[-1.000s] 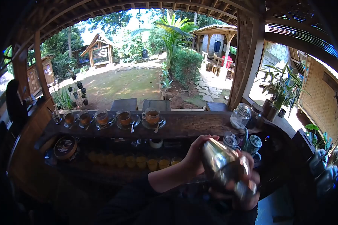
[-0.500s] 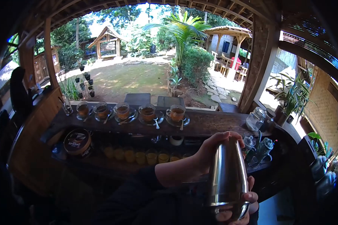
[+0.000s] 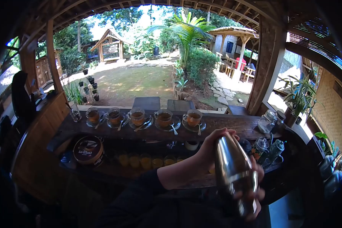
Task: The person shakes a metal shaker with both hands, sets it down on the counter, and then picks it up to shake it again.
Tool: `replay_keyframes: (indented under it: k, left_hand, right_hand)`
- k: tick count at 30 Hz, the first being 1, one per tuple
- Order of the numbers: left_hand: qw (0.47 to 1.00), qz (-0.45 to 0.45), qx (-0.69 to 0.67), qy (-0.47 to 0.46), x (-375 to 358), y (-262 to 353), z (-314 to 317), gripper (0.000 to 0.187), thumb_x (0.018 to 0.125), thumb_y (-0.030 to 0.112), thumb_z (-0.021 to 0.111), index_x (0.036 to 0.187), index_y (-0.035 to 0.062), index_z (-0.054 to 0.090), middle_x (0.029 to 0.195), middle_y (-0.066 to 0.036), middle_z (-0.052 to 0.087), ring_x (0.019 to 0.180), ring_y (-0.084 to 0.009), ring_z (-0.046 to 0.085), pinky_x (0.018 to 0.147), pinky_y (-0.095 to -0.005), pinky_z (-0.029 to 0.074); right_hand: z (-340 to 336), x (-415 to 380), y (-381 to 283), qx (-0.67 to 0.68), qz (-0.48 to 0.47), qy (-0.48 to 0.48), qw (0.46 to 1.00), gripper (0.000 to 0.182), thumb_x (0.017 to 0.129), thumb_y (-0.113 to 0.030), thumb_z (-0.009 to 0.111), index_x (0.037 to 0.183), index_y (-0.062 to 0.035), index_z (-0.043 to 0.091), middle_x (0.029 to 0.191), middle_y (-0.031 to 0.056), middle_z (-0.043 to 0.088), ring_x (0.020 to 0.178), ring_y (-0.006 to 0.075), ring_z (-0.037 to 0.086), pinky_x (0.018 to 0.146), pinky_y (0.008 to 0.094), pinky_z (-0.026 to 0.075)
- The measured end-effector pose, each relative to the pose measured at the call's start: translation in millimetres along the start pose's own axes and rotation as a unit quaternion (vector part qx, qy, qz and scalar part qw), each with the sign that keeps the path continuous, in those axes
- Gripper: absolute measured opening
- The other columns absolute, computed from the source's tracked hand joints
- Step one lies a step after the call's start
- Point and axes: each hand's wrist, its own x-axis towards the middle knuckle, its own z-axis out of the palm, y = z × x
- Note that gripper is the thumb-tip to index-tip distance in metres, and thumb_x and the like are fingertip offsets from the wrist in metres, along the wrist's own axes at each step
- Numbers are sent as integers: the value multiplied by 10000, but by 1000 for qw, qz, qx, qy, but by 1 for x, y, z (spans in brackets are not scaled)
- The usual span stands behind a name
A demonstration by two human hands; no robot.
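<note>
A shiny metal cocktail shaker (image 3: 231, 159) is gripped between my two hands, tilted and a little blurred. My left hand (image 3: 212, 147) is closed around its upper end, with the fingers over the top. At the lower right side, my right hand (image 3: 257, 178) wraps round the other end; part of it is hidden behind the metal. Beyond the shaker, a row of glass cups of brown drink, such as this cup (image 3: 193, 118), stands on saucers with spoons along the wooden counter (image 3: 228, 125).
Right of my hands stand a glass jar (image 3: 266, 121) and glass pots (image 3: 261, 145). On the lower shelf are a round chocolate tub (image 3: 88, 151) and several glasses of yellow liquid (image 3: 146, 161). An empty-looking glass (image 3: 75, 114) holds a stick at the counter's left end.
The shaker has tilted, its lower end swinging to the right, and both hands have moved with it. The background has shifted slightly right and down as my head turned.
</note>
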Motion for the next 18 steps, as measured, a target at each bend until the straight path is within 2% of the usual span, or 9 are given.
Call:
replay_keyframes:
  k: [3,4,5,7,9,10,11,15,18]
  left_hand:
    - [980,-68,-67,175,14,-6,-52,399,814,380,417,1055,77,512,957,-105,597,931,-241,572,865,-413,418]
    - [983,-62,-78,152,13,-6,-54,398,813,374,419,1052,70,511,960,-106,588,928,-250,572,853,-411,425]
    - [986,-56,-89,128,13,-6,-56,397,812,369,421,1049,63,509,964,-107,580,926,-259,572,841,-409,433]
    - [996,6,13,84,-13,12,0,376,801,359,442,1022,63,512,974,-112,550,912,-289,575,803,-426,456]
    - [992,5,8,-125,-25,16,15,389,783,357,497,1006,38,511,939,-116,542,872,-272,571,799,-418,454]
    - [993,16,20,-115,-23,14,14,383,780,368,491,1009,62,513,948,-108,532,893,-296,568,784,-441,456]
    - [994,27,33,-105,-20,10,12,377,776,380,485,1011,87,515,956,-100,523,914,-320,566,769,-464,459]
    - [978,-73,-110,163,19,-29,-40,391,820,384,413,1022,66,517,1000,-131,586,935,-260,569,860,-401,432]
    - [995,-42,-76,42,25,-35,-22,394,810,384,437,1007,54,525,951,-121,578,925,-292,573,811,-425,458]
  right_hand:
    - [20,-12,31,-153,99,121,976,814,619,-268,747,1209,-131,204,1189,180,347,1126,303,368,944,443,337]
    - [10,-11,30,-170,130,73,974,951,573,-252,788,1211,-198,85,1204,197,324,1115,304,372,938,429,339]
    - [14,-16,24,-75,46,90,992,802,612,-270,770,1195,-218,222,1206,209,320,1143,301,369,946,448,344]
    - [11,4,-31,84,42,-42,995,765,682,-159,711,1267,-121,219,1286,117,274,1214,292,332,1047,446,244]
    - [20,-59,-45,124,208,101,965,645,731,-154,671,1253,-136,293,1269,74,318,1227,245,337,1065,434,244]
    - [25,-61,-29,262,9,72,962,470,732,-233,672,1130,-218,422,1244,91,325,1197,278,358,1010,495,317]
    - [18,-43,-18,60,-148,68,985,758,706,-178,690,1288,-111,210,1241,71,372,1195,246,371,1054,442,260]
    - [2,-9,24,-116,95,77,986,938,591,-211,782,1272,-153,140,1236,174,349,1158,299,372,961,431,327]
    - [-30,-27,-6,44,110,12,993,704,651,-166,747,1197,-311,327,1261,151,299,1187,301,341,977,488,306]
